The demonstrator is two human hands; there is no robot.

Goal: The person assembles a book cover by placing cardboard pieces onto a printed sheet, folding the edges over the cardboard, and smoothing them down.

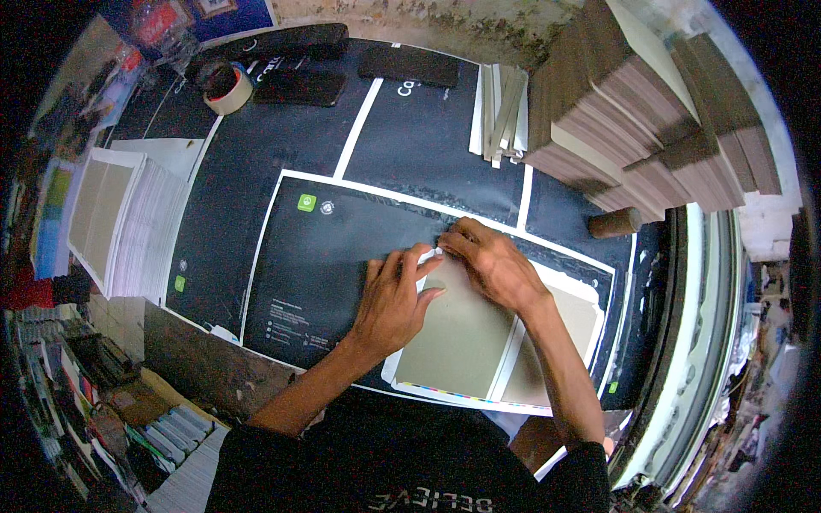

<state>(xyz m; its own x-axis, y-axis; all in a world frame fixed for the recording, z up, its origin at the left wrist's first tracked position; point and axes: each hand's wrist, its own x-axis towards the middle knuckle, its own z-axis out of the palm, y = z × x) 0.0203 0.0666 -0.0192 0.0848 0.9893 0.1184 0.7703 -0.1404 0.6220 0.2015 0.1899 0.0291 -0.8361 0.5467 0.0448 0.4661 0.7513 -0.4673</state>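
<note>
A cover sheet point(558, 286) lies near me with its white edges turned up around two grey boards point(457, 333). A pale strip point(508, 359) runs between the boards. At the sheet's far left corner, my right hand point(492, 263) pinches the folded white paper edge between thumb and fingers. My left hand point(392, 299) meets it there from the left. Its bent fingers touch the same corner, while its thumb stands apart over the board. Part of the corner is hidden by the fingertips. My right forearm passes over the smaller board's right part.
Dark printed sheets point(316, 248) cover the table. Tall stacks of grey boards point(616, 103) stand at the far right, beside thin strips point(503, 111) and a short brown cylinder point(614, 222). A tape roll point(228, 92) sits far left, above a stack of paper blocks point(145, 227).
</note>
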